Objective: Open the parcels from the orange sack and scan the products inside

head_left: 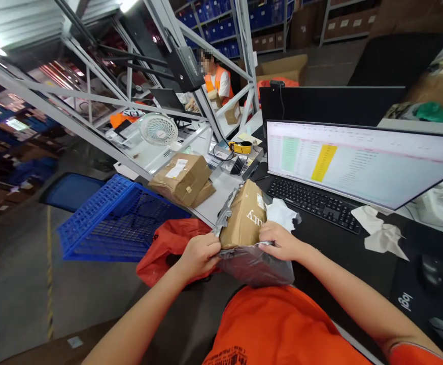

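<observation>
In front of me a brown cardboard box (240, 223) with white lettering sticks out of a torn grey plastic mailing bag (261, 266). My left hand (202, 252) is closed on the bag's edge at the box's left side. On the other side, my right hand (278, 241) pinches the bag's torn edge near the box's right face. A ragged white piece of the bag (282, 214) spreads out to the right of the box. The lower part of the box is hidden inside the bag.
A keyboard (312, 200) and lit monitor (354, 157) stand to the right, with crumpled paper (381, 233) beside them. Taped cartons (185, 177) lie at the back left. A blue crate (103, 223) and red bag (168, 246) are at the left. A co-worker (217, 81) sits beyond the frame.
</observation>
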`<state>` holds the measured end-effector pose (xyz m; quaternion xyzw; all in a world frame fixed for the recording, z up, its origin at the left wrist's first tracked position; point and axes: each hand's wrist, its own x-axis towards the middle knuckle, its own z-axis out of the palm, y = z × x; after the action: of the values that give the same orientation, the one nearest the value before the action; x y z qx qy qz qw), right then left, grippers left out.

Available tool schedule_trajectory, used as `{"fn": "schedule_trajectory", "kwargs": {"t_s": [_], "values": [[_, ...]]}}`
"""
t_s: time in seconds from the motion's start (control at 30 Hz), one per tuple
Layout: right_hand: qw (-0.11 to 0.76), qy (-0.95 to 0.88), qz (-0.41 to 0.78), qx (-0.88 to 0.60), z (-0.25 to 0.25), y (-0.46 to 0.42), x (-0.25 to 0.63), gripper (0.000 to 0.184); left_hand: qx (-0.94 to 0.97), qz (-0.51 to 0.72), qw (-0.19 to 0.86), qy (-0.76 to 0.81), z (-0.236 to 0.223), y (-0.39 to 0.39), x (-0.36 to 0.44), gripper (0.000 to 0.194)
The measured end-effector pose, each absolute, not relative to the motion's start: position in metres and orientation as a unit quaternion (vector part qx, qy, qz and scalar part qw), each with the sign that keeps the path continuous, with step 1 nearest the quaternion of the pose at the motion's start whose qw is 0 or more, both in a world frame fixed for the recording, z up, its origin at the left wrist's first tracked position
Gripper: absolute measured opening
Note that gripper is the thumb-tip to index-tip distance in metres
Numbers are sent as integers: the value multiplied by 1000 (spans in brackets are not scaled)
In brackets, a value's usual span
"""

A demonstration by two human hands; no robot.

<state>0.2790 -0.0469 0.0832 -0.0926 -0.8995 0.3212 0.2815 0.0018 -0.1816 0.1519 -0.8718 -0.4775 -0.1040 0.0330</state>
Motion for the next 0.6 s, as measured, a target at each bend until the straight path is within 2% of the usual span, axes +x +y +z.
{"fn": "schedule_trajectory", "kwargs": {"t_s": [0.13,0.37,0.47,0.6], "values": [[289,-877,368,-105,70,-42,276,59,-846,-118,72,-515,136,-199,-16,38],[223,-886,391,-109,48,-53,307,52,-847,-145,94,-503,118,-226,-16,53],[240,-882,388,-119,39,-59,318,48,-849,-138,84,-502,111,-236,-13,48],[270,-877,373,-136,32,-65,331,44,-879,-70,52,-469,106,-241,-11,23]]}}
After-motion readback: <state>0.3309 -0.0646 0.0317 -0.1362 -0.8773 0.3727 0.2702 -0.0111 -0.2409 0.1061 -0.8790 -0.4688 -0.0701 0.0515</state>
